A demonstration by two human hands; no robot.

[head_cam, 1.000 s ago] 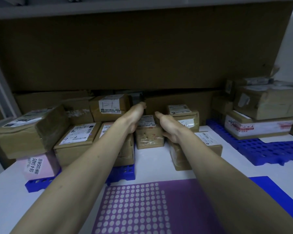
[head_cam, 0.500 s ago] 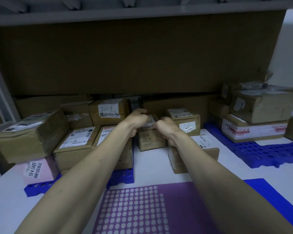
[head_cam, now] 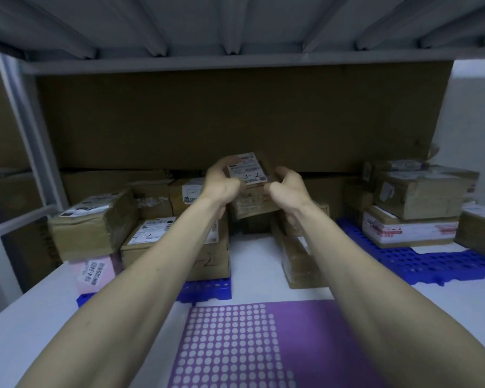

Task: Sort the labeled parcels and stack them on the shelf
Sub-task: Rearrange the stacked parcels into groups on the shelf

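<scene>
Both hands held one small cardboard parcel (head_cam: 252, 191) raised off the white surface (head_cam: 34, 326), in front of the brown backing board of the shelf. The left hand (head_cam: 221, 183) curled round its left edge, and the right hand (head_cam: 289, 186) clasped its right side, so each grip was closed on the box. Its white label (head_cam: 247, 170) faced up and toward the camera, handwriting legible between the two grips. Being lifted so freely, the parcel seemed light; its taped cardboard looked stiff enough to take pressure on opposite side walls, though glossy tape might slip. Below and left of the grips sat other labelled boxes (head_cam: 151, 239) on a blue pallet (head_cam: 207, 292); further boxes were stacked well to the right.
</scene>
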